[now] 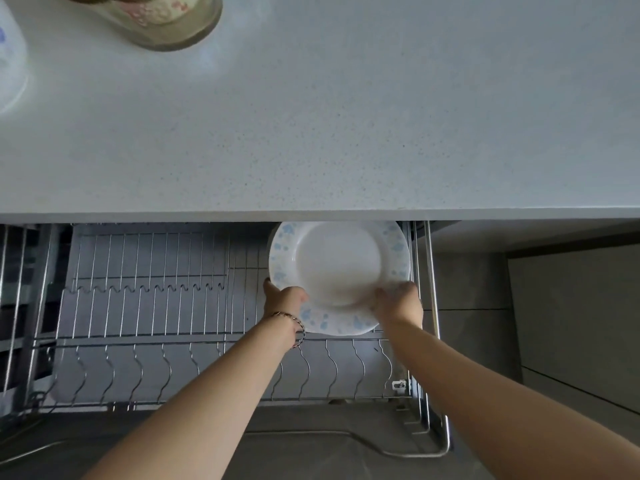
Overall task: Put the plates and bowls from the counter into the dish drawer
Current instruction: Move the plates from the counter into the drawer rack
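Both hands grip one plate (pixel 339 268), white w/ pale blue floral rim: left hand (pixel 284 296) on its lower-left edge, right hand (pixel 398 301) on its lower-right edge. Plate is over the back right corner of the open dish drawer (pixel 152 317), above the wire rack, just below the surface (pixel 329 133) edge. Glass jar (pixel 162 19) sits on the surface, far up-left of the plate.

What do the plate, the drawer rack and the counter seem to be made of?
Plate: glossy white ceramic or glass-ware, judging by its sheen and printed blue rim pattern. Rack: bright metal wire, likely chromed or stainless, from its thin shiny rods. Counter: pale speckled stone or solid surface with a smooth matte look.
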